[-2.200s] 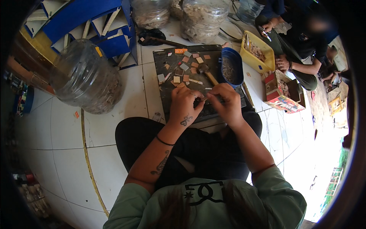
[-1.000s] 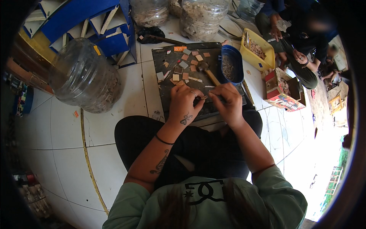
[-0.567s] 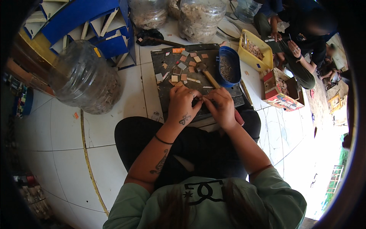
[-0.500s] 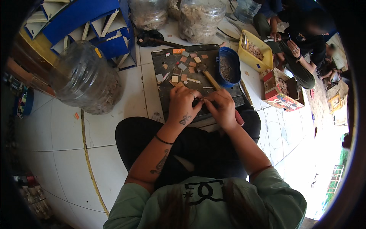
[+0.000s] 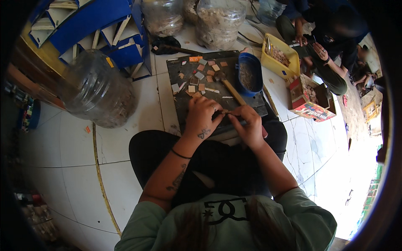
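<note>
Since the earliest frame, the right hand [image 5: 248,122] has come down nearer the lap, a red rounded end now shows beside its wrist, and a co-worker's hand [image 5: 321,52], far off to the right beyond the grip, has lifted from the leg. Largest of what lies around is a blue rack [image 5: 86,29], far beyond the grip to the left; nearer on that side stands a big clear jar [image 5: 98,90]. Directly under and beyond the grip is a black board [image 5: 175,71]. Well to the right, on the floor, sit a yellow tub [image 5: 274,67] of small pieces and, closer, an open red box [image 5: 312,112]. Just beyond the right hand, a blue tray [image 5: 251,58] holds thin bits. Between tray and grip, a hammer [image 5: 234,93] points its handle back at the right hand. Small squares [image 5: 201,87] lie scattered beyond the left hand [image 5: 203,113]. Smallest, a tan piece [image 5: 225,111] is pinched in the left fingertips; the right fingertips meet its end, but whether they clamp it I cannot tell.
</note>
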The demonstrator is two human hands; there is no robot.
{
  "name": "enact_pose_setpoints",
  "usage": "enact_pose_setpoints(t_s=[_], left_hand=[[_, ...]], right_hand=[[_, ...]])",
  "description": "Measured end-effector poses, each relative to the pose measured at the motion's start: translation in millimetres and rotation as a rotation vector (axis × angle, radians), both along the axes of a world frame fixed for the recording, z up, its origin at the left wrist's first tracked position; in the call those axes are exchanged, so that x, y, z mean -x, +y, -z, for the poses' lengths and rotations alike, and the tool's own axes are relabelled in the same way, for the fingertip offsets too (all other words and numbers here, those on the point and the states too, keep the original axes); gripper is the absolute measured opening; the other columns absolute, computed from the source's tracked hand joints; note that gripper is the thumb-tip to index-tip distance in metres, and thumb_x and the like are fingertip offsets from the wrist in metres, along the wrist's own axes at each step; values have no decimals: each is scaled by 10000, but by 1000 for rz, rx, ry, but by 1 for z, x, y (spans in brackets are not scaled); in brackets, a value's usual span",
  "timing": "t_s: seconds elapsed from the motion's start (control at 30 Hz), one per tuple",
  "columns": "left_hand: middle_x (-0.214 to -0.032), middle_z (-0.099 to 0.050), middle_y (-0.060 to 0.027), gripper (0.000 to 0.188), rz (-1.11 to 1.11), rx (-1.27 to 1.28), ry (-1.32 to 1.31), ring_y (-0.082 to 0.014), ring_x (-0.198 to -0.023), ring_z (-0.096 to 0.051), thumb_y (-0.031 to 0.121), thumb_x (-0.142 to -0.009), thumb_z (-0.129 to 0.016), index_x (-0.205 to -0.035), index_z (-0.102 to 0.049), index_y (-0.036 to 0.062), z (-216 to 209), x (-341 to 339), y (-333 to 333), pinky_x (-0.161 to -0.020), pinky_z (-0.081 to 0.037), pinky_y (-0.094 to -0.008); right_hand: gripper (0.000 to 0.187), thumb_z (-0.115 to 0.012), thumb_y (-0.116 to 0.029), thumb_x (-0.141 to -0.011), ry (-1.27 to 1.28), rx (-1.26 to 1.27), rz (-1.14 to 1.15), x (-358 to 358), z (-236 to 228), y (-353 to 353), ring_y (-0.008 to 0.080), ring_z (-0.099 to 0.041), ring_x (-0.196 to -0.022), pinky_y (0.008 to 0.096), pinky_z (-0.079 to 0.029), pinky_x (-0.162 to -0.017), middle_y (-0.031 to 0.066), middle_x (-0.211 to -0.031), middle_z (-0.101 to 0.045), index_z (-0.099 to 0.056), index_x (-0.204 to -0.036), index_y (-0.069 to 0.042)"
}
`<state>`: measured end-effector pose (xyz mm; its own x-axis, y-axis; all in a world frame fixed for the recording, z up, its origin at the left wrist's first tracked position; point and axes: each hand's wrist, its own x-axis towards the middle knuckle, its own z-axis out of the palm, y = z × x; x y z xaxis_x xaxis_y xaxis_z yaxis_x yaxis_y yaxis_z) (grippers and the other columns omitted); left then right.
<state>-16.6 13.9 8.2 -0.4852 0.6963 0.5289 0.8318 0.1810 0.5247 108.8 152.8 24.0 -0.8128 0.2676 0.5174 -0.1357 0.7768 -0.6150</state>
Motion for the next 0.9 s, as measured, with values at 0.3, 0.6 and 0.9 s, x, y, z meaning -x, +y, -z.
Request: enact_pose_setpoints(t_s=[0.3,0.6,0.9], left_hand=[[-845,-632,-33,128,38,-20,40,-229,-898,-598,117,-770,-768,-824,-654,93,-1,-14,-4,-937,-374,-405],[-945,-632,-105,211,-158,-571,-39,-245,-877,-597,22,-795,-731,-978,-630,43,-57,-14,-64,-830,-466,-374],[-849,-581,-129,237,-820,-967,1037,-251,-779,-576,233,-986,-547,-960,-528,-1,-173,30,-161,-769,-487,-355]], right_hand=[[52,-659,-25,-902,153,485,271,-19,5,-18,116,-573,-778,252,-456,-712,51,-853,-625,-630,-866,-3],[161,-402,-101,-1020,700,394,337,-62,-74,47,131,-533,-727,261,-438,-668,111,-869,-573,-517,-947,-14],[197,-375,-149,-1051,629,647,310,-62,-51,45,121,-544,-663,247,-455,-645,86,-873,-591,-535,-1068,-35]])
